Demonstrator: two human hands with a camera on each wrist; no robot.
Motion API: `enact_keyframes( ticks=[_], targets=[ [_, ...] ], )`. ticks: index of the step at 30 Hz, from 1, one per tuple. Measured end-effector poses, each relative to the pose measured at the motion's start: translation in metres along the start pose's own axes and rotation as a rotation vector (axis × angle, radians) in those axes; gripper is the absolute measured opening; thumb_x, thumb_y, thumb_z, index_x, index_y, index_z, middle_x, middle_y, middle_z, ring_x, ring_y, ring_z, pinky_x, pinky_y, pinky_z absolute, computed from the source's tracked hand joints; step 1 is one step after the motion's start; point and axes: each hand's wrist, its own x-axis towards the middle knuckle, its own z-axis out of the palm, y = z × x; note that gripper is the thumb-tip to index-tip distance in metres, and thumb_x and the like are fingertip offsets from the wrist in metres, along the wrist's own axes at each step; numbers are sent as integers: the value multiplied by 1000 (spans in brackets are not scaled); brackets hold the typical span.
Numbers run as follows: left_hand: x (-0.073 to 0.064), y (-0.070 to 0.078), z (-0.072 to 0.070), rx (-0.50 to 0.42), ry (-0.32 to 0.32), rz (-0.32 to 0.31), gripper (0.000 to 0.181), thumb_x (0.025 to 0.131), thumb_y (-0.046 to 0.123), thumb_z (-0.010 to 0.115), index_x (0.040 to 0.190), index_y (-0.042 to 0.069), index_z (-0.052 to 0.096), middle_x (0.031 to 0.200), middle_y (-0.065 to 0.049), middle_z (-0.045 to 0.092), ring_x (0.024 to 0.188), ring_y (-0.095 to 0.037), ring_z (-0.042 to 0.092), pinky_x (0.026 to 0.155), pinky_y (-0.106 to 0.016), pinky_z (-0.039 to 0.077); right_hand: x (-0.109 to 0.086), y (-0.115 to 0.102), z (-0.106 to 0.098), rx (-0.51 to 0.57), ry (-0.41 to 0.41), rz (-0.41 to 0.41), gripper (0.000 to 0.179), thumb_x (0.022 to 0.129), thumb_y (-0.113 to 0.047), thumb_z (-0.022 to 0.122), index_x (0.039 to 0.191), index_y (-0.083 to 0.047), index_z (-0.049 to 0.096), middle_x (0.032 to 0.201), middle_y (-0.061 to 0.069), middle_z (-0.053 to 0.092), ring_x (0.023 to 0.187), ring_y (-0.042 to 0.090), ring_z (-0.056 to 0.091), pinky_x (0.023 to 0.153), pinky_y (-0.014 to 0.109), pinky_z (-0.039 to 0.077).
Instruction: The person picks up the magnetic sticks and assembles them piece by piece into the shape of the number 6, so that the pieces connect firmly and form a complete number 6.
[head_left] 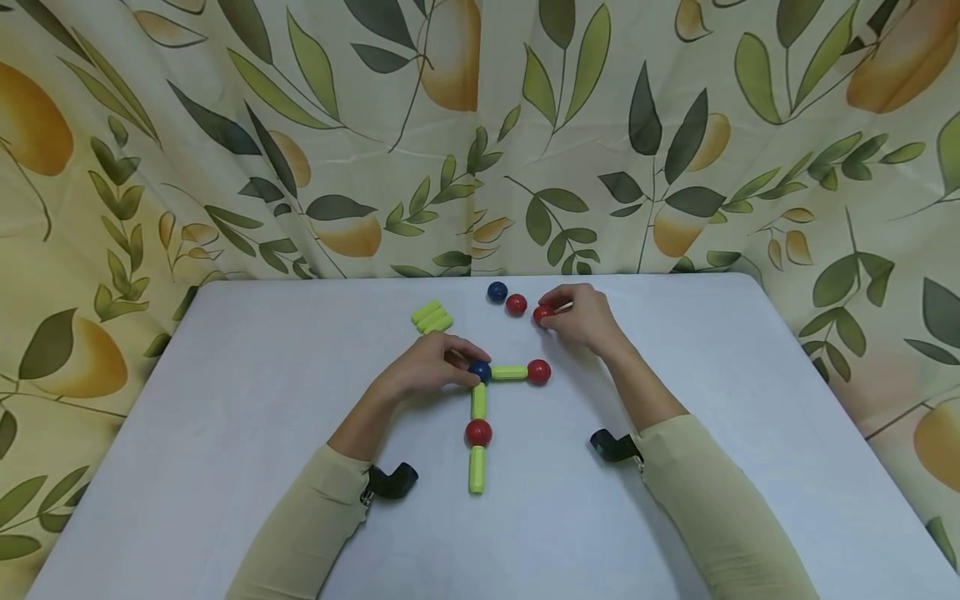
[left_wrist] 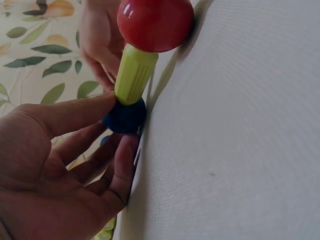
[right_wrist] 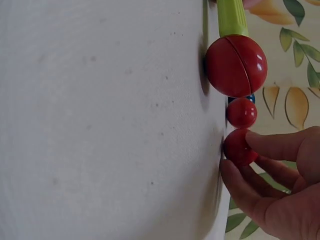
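Note:
My left hand (head_left: 431, 364) pinches a blue ball (head_left: 480, 371) between thumb and fingers. That ball is the corner of a joined figure lying on the table. From it a green rod (head_left: 510, 372) runs right to a red ball (head_left: 539, 372). Another green rod (head_left: 479, 402) runs toward me to a second red ball (head_left: 478, 432), and beyond it a green rod (head_left: 477, 470) has a free end. At the back, my right hand (head_left: 581, 315) grips a loose red ball (head_left: 542, 316) by thumb and fingertips; the right wrist view shows that ball (right_wrist: 239, 148) low at the table surface.
Left of the gripped ball, a loose red ball (head_left: 516, 305) and a loose blue ball (head_left: 497, 292) lie near the back edge. Several green rods (head_left: 432, 317) lie side by side behind my left hand. A patterned curtain (head_left: 480, 150) hangs behind the white table (head_left: 247, 400).

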Motion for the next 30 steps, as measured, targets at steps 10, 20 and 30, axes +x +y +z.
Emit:
enact_keyframes(
  ticks=[10,20,30],
  targets=[
    [2,-1,1,-2,14,-10,29,90,11,81,117,22,80,109,-1,70,99,-22,61,80,-27,53,-17,3,-12,74,-3,34,35,94,-13,74,128,-7,70,130,17,68,115,33,65,94,39,54],
    [1,0,0,-2,23,-20,31,91,11,80,119,23,80,112,0,71,101,-22,61,80,-27,54,-47,-14,-19,109,0,-13,33,92,-13,77,124,-10,72,121,14,72,110,30,68,84,31,53],
    [1,4,0,6,30,-26,31,91,12,80,120,22,79,114,0,72,102,-22,62,81,-27,54,-82,-21,-11,70,-47,-104,30,90,-12,78,120,-11,74,113,8,76,109,27,68,84,36,52]
  ],
)
